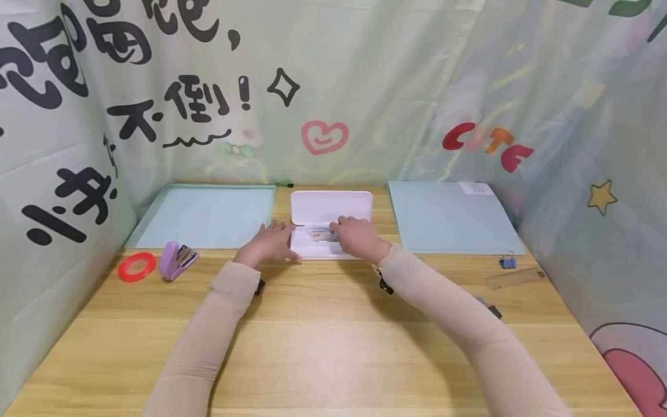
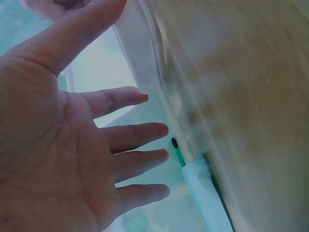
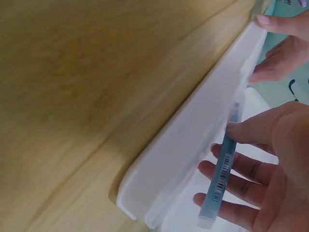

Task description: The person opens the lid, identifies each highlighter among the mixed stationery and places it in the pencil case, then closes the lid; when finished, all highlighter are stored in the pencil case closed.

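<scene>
A white pencil case [image 1: 331, 207] lies open on the table, its lid raised at the back. Several slim items show in its tray. My right hand [image 1: 359, 237] is over the tray's right part. In the right wrist view it pinches a slim translucent blue pen-like tube [image 3: 221, 176] with a barcode, thumb on one side and fingers on the other. My left hand [image 1: 268, 244] is at the case's left end, its thumb at the front corner. The left wrist view shows that hand's fingers straight and spread beside the case wall [image 2: 140, 48].
Pale blue folders lie at back left [image 1: 213, 217] and back right [image 1: 453, 217]. On the left are a red tape ring [image 1: 136, 267] and a purple stapler [image 1: 176, 262]. A blue binder clip [image 1: 508, 263] and a ruler [image 1: 513, 278] lie right. Curtains enclose the table.
</scene>
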`<action>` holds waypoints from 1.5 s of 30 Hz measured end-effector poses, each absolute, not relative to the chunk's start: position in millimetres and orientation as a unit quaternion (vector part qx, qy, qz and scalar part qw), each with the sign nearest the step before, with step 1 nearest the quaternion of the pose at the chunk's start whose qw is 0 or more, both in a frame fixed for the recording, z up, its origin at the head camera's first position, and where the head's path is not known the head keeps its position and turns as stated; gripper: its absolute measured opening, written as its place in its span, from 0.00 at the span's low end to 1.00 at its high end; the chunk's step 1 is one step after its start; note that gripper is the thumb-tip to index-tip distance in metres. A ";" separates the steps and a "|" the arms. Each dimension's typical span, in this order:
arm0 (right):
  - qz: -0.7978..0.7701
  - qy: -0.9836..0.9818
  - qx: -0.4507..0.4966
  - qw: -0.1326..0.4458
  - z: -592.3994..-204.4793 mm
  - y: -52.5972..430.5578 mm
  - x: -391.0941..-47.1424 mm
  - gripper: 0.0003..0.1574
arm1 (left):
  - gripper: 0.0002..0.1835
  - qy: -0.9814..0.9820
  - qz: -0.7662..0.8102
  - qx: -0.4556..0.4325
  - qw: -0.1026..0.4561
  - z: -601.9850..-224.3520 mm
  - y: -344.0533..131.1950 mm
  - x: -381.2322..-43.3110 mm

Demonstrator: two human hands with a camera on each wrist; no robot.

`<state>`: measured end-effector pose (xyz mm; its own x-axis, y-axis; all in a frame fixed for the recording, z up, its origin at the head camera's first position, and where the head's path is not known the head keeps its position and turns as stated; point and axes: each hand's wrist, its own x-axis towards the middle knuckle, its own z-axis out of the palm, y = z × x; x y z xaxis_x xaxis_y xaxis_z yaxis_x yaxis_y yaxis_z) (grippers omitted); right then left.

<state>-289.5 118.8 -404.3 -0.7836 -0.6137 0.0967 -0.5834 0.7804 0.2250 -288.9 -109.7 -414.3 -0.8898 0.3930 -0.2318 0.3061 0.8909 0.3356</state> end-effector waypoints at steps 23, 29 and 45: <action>-0.086 -0.940 0.312 0.105 -416.4 116.0 -289.5 0.13 | 0.51 0.962 0.134 0.184 0.149 -417.8 -109.2 -290.2; -0.047 -0.949 0.286 0.121 -407.8 142.6 -275.6 0.10 | 0.51 0.963 0.126 0.186 0.149 -418.2 -110.1 -290.8; -0.046 -0.988 0.068 -0.128 -370.5 256.6 -210.7 0.17 | 0.50 0.961 0.140 0.177 0.159 -417.1 -107.0 -286.5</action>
